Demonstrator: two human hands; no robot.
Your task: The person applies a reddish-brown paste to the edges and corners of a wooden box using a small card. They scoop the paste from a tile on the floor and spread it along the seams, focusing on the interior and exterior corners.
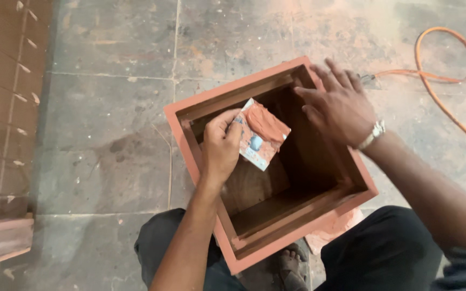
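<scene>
Filling step, I think: left hand (219, 148) grips a small card (261, 133) w/ red-brown paste, held over the open wooden box (190, 110) btwn the knees. Right hand (341, 105), fingers spread wide, rests on the far rim (steadying it). Next needs a wipe along an inner edge. Orange cord (443, 81) lies nearby, not blocking.

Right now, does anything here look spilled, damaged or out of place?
Nothing looks damaged. The left hand holds a small card smeared with reddish-brown paste over the square terracotta-coloured open box; an orange hose lies looped on the stone floor.
</scene>
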